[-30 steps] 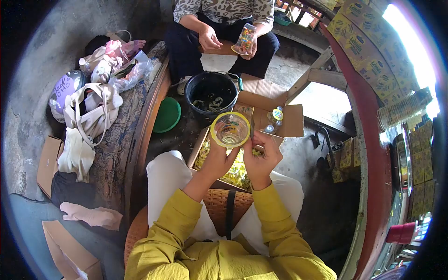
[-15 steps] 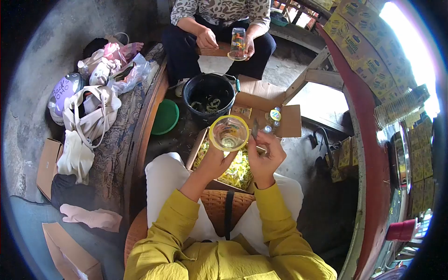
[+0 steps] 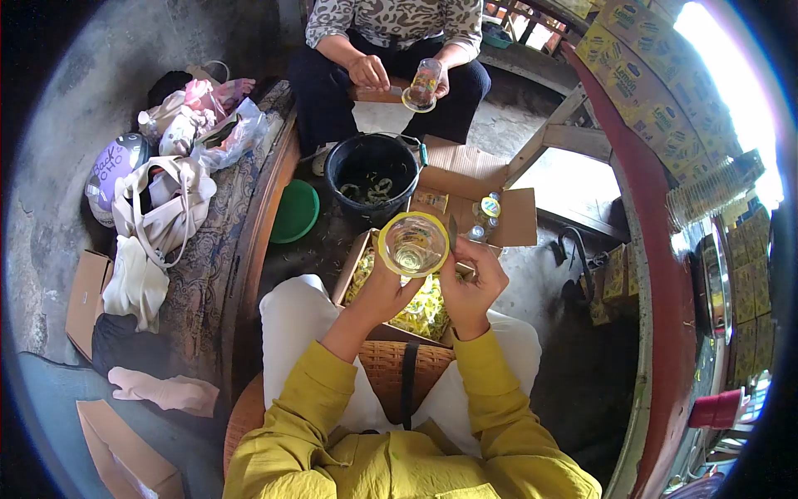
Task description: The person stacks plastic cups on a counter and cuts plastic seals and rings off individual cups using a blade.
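My left hand (image 3: 381, 293) is wrapped round a clear plastic cup (image 3: 413, 244) with a yellow rim, its mouth tilted up toward me. Beside the rim on the right, my right hand (image 3: 474, 287) pinches a small dark blade (image 3: 452, 231) that points upward. Both hands are above a cardboard box (image 3: 341, 287) holding yellow strips (image 3: 424, 314). Just beyond the cup stands a black bucket (image 3: 372, 173) with pale rings inside. Across from me, a seated person holds another clear cup (image 3: 422, 85) with coloured print.
A green lid (image 3: 294, 211) lies left of the bucket. An open carton (image 3: 519, 216) with small cups (image 3: 489, 208) is on the right. Bags (image 3: 166, 200) and a purple helmet (image 3: 116, 166) lie on a bench at left. A red-edged counter (image 3: 665, 333) runs along the right.
The cup in my left hand has shifted slightly, coming a little closer to my right hand. The other person's cup has moved and tilted. The view has moved slightly.
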A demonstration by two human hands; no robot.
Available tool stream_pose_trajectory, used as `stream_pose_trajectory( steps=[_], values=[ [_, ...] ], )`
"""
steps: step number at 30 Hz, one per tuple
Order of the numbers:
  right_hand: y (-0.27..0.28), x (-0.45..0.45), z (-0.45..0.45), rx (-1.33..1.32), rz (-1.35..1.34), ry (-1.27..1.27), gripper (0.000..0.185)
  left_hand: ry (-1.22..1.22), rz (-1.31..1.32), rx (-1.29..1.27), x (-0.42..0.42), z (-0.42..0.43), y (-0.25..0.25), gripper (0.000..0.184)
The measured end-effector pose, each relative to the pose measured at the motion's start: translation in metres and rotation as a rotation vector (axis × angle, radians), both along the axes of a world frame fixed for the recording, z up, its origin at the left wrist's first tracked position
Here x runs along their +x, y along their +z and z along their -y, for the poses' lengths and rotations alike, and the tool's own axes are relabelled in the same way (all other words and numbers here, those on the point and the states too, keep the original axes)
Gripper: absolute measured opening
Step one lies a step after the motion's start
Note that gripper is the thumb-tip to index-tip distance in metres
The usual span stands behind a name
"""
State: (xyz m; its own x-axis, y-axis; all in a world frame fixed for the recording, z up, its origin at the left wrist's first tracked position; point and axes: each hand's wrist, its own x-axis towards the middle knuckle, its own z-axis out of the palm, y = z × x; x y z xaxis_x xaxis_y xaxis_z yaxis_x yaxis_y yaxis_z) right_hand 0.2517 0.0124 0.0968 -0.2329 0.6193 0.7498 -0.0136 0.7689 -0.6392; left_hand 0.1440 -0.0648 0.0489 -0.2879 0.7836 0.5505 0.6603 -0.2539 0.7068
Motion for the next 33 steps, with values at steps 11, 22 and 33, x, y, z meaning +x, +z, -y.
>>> stream_pose_trajectory(
  steps=[11, 22, 33],
  values=[
    [0.001, 0.002, -0.003, -0.004, -0.013, -0.002, 0.020, -0.072, 0.026, 0.006, 0.002, 0.002, 0.009, 0.039],
    [0.003, 0.001, -0.005, 0.038, 0.031, 0.029, 0.018, -0.095, 0.291, 0.016, -0.001, 0.004, 0.003, 0.056],
    [0.007, 0.006, -0.006, 0.078, 0.038, 0.087, 0.017, -0.063, 0.232, -0.001, -0.010, 0.004, 0.004, 0.066]
  ],
)
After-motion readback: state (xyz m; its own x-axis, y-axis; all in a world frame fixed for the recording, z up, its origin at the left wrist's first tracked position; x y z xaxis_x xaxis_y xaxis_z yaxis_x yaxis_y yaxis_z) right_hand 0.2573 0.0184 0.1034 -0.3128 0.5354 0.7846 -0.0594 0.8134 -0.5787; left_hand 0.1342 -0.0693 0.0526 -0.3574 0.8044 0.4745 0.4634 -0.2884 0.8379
